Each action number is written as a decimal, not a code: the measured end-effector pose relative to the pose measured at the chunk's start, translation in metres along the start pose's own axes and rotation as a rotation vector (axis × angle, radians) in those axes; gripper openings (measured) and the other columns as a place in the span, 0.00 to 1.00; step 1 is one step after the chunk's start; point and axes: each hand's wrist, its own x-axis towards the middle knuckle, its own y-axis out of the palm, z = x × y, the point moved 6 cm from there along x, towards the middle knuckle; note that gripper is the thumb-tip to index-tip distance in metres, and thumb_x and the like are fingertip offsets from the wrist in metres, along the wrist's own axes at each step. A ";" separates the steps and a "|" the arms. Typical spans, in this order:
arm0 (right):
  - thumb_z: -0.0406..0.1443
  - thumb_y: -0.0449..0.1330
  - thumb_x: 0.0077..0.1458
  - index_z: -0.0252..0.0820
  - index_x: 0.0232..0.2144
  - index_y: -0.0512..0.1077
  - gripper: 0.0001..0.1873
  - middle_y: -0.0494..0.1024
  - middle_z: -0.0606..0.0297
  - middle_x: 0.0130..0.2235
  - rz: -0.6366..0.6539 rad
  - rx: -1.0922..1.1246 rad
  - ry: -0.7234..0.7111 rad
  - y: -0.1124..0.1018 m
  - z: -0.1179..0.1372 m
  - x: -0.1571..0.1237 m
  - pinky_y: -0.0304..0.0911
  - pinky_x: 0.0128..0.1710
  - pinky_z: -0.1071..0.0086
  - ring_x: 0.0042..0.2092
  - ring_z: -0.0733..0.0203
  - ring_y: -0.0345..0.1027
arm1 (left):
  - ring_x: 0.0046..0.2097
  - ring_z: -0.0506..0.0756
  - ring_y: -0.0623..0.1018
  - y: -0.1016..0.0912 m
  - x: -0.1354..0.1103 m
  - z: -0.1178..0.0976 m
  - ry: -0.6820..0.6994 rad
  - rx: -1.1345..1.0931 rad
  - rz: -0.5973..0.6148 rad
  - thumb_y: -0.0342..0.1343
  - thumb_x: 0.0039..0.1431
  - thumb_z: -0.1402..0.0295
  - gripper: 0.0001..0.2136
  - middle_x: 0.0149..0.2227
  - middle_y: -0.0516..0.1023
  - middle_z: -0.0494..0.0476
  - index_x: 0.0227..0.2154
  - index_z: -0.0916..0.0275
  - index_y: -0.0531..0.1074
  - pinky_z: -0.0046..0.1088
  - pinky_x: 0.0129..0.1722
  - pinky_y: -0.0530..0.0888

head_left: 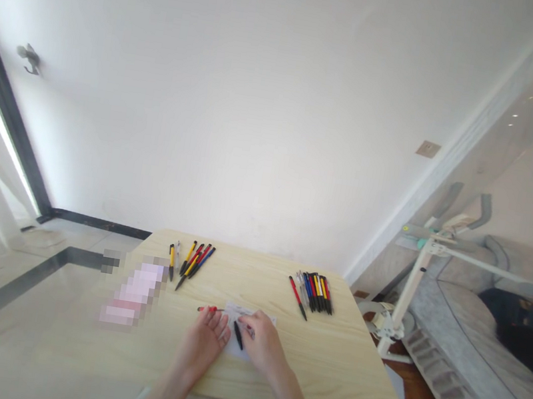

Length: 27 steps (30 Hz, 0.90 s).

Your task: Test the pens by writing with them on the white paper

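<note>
My left hand [205,339] and right hand [262,344] rest side by side at lower centre of the frame, both on a small sheet of paper [235,309] lying flat on the wooden surface [344,380]. The left hand lies palm down with fingers relaxed over the sheet's left part, which in my judgement keeps the paper from sliding. A red pen [207,309] sticks out to the left from its fingertips, flat on the surface; I cannot tell whether the fingers pinch it or only touch its end. The right hand is closed on a black pen [238,335], which slants across the paper in the gap between the two hands, its lower end towards me. Two sorted groups of pens lie well apart from the hands: one group of pens [189,260] up and to the left, a larger bunch of pens [313,292] up and to the right. A blurred pink object [133,293] lies at the left.
</note>
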 end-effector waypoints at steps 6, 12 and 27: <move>0.32 0.49 0.54 0.44 0.38 0.73 0.14 0.72 0.61 0.36 0.047 -0.033 -0.004 0.005 0.001 0.002 0.57 0.38 0.71 0.38 0.60 0.65 | 0.40 0.55 0.75 0.002 0.000 0.001 0.003 0.038 0.029 0.52 0.53 0.70 0.08 0.29 0.76 0.56 0.21 0.63 0.72 0.38 0.44 0.68; 0.31 0.50 0.53 0.43 0.33 0.73 0.12 0.72 0.63 0.34 0.080 -0.137 0.011 0.004 0.002 0.003 0.57 0.36 0.74 0.36 0.62 0.65 | 0.43 0.57 0.73 0.000 0.001 0.002 -0.004 0.048 0.063 0.52 0.52 0.71 0.07 0.33 0.76 0.59 0.22 0.64 0.72 0.41 0.47 0.67; 0.32 0.54 0.46 0.40 0.27 0.74 0.09 0.77 0.56 0.31 0.165 -0.412 0.031 0.009 0.011 0.020 0.57 0.33 0.68 0.35 0.55 0.69 | 0.44 0.57 0.73 0.000 -0.001 0.005 -0.006 0.110 0.052 0.52 0.53 0.69 0.07 0.35 0.75 0.62 0.24 0.65 0.72 0.37 0.46 0.69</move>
